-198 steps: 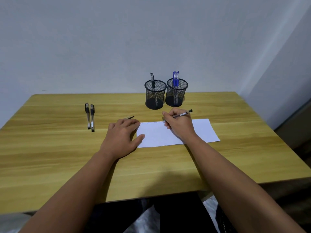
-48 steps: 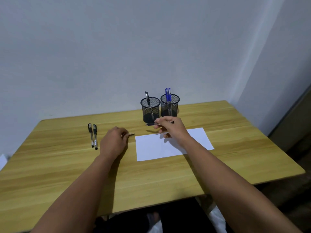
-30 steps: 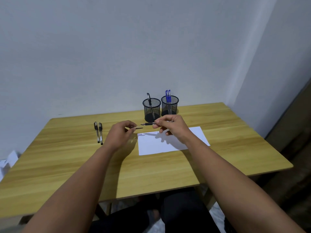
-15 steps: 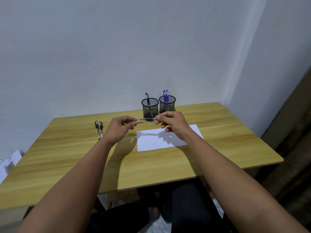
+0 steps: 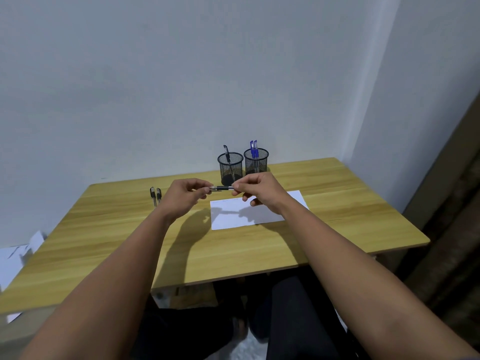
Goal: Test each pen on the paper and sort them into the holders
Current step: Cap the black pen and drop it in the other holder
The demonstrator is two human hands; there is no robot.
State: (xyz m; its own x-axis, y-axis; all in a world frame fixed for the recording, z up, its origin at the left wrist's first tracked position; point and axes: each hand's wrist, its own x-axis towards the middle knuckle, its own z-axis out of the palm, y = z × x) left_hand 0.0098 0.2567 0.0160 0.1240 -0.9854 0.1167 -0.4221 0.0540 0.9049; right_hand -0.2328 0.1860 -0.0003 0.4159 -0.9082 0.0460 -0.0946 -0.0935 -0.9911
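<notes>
**Black pen held level between both hands, above the paper's far left corner**

I can read no brand or label on anything here; the only writing is a few faint marks along the far edge of the paper [image 5: 259, 211], too small for me to make out.

The pen [image 5: 222, 188] is slim, with a black grip section and a clear or silvery barrel toward its left end. It lies level in the air, just over the far left corner of the paper. My left hand [image 5: 181, 197] pinches its left end with fingertips closed on it; my right hand [image 5: 255, 189] pinches the right end the same way. I cannot tell whether the cap is on.

Beyond the paper stand two black mesh holders, touching or nearly so. The left holder [image 5: 230, 167] has one black pen [image 5: 226, 154] leaning in it; the right holder [image 5: 256, 162] has two blue pens [image 5: 253, 148] upright. My right hand covers the foot of the right holder.

Left of the paper, well apart from it, two pens [image 5: 155, 194] lie side by side on the table [image 5: 337, 216]. Shadows of both hands fall across the paper's left half. Off the table's left edge some white sheets [image 5: 13, 258] show, blurred.
</notes>
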